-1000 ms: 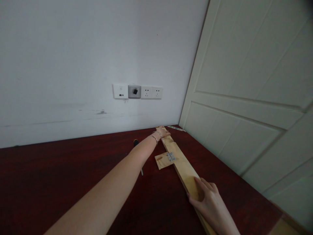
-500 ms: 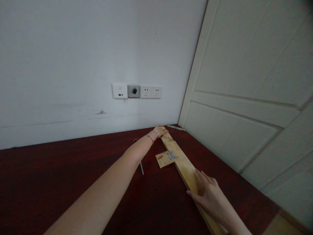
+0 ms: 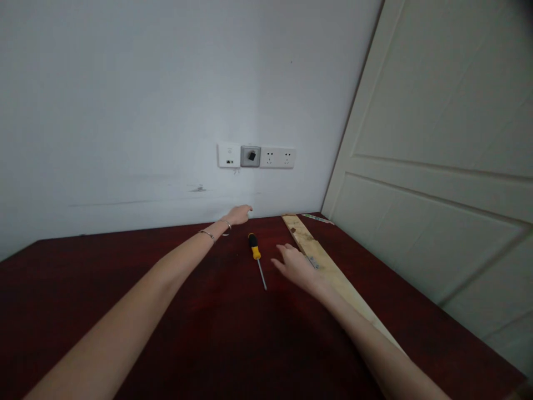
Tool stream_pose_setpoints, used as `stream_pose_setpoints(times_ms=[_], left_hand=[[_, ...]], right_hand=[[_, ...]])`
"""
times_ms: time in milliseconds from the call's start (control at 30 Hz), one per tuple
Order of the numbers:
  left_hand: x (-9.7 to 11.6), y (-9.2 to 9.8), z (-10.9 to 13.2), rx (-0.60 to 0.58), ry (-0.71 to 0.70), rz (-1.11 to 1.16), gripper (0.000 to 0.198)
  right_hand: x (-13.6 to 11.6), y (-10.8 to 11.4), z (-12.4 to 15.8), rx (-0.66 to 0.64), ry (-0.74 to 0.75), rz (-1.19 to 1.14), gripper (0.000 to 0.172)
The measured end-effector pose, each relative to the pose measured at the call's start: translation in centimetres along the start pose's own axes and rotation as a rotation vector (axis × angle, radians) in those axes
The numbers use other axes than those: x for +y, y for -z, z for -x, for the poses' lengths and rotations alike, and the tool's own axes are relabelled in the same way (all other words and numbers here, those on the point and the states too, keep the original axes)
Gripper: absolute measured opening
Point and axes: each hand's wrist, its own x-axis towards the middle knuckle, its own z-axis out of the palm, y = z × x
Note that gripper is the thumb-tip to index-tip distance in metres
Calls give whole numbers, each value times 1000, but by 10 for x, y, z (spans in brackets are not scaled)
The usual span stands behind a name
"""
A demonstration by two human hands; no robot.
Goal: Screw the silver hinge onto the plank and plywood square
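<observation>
My left hand [image 3: 239, 214], with bracelets at the wrist, is raised near the wall at the table's back edge. Its fingers reach loosely to the right, and nothing shows in them. A screwdriver [image 3: 255, 248] with a black and yellow handle lies on the table between my hands, its shaft towards me. My right hand [image 3: 295, 265] hovers just right of the screwdriver, fingers spread and holding nothing. Beneath and beside it, a long wooden board [image 3: 341, 280] lies along the table with a metal hinge [image 3: 313, 262] on it. My right hand hides the small side piece.
The dark red table [image 3: 200, 333] meets a white wall [image 3: 145, 111] with sockets [image 3: 277, 158] at the back. A pale panelled door [image 3: 416, 194] stands along the right. A thin printed strip [image 3: 317, 219] lies in the back right corner.
Both hands have let go of the board. My left hand has moved left towards the wall, my right hand forward and left towards the screwdriver. The view has turned slightly left.
</observation>
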Motion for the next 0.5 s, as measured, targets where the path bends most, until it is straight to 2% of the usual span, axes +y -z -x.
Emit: stream_pose_setpoints(times_ms=[100,200,333,500], left_hand=[[-29,-14,33,3,91,40,41],[-46,-32,63,3,155,74,41],[-52,-54,89,-9,177,103,42],[-49,-66,101,14,167,124,41]], right_hand=[[-13,-16,-29,-13,-32,11,52],[-25,-28,-49,-37,-74,19,56],[-44,-36,-68,-78,-123,32,58],[-58,-44,-79,-102,-123,54,39]])
